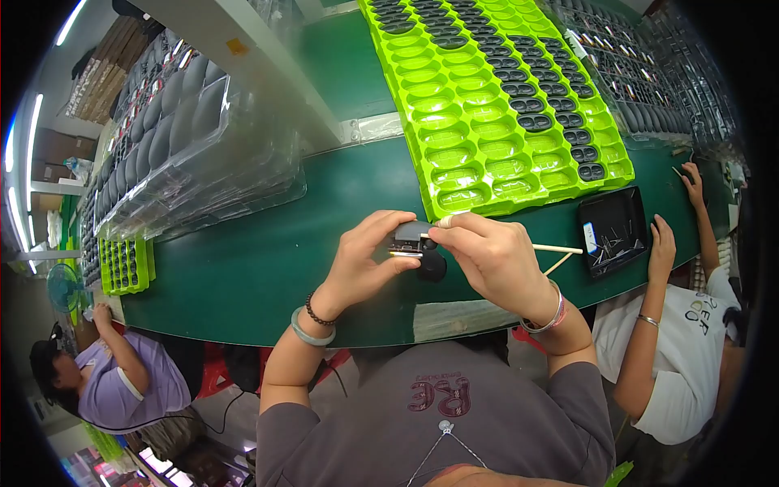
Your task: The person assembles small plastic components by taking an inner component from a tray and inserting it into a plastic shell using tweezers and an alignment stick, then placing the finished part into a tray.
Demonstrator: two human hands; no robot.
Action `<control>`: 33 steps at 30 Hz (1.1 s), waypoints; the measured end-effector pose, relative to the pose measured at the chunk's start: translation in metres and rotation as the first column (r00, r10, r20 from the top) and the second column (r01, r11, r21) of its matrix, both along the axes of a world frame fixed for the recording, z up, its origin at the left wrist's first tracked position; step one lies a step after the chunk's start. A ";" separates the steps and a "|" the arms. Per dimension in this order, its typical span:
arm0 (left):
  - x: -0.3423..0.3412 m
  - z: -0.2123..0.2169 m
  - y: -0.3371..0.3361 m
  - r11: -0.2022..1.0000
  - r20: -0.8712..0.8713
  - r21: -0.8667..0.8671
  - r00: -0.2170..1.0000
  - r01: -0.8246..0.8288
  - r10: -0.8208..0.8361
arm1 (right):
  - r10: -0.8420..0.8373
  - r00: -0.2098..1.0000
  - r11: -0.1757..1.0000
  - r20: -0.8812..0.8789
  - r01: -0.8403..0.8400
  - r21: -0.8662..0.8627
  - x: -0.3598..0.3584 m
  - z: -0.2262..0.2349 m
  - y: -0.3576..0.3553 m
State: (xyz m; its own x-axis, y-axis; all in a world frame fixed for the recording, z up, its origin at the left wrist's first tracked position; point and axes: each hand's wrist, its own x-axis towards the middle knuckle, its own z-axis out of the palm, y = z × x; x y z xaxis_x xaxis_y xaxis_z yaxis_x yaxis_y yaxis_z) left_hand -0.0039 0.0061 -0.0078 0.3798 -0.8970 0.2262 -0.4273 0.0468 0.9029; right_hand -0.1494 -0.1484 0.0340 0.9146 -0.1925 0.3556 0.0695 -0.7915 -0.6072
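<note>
My left hand (365, 253) is closed around a small dark plastic case (407, 237), its thumb below and fingers above. An open side of the case shows inner parts and a light strip along its lower edge. My right hand (491, 253) pinches at the right end of the case. A thin cream stick (557, 248) runs out from behind this hand, and its pale tip seems to show at the fingertips against the case. A second stick (557, 264) slants below it. Just under the case is a dark rounded piece (432, 266); whether it is attached is unclear.
A bright green tray (462, 199) with oval pockets, partly filled with dark pieces, lies ahead. Right of it sits a black bin (614, 231) holding small thin pieces, beside a co-worker's hand (662, 243). Stacked clear trays (235, 178) stand left, near a white post (268, 73).
</note>
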 end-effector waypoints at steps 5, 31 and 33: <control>-0.005 -0.001 0.001 0.999 -0.027 0.027 0.999 -0.023 0.024 | 0.003 0.997 0.999 -0.074 -0.006 -0.046 0.001 0.001 0.001; -0.012 -0.002 0.002 0.989 -0.256 -0.126 0.966 -0.075 0.041 | 0.056 0.949 0.775 -0.311 0.155 0.612 0.009 0.003 0.002; -0.015 -0.003 0.002 0.993 -0.402 -0.105 0.916 -0.050 0.004 | 0.124 0.952 0.685 -0.280 0.122 0.718 0.011 -0.002 -0.002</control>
State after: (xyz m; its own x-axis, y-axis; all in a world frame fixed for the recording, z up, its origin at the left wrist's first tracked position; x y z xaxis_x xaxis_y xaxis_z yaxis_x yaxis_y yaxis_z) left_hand -0.0186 0.0080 -0.0111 0.4832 -0.8630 0.1475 -0.0338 0.1500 0.9881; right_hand -0.1389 -0.1502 0.0323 0.9471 -0.2735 -0.1678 -0.2009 -0.0977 -0.9747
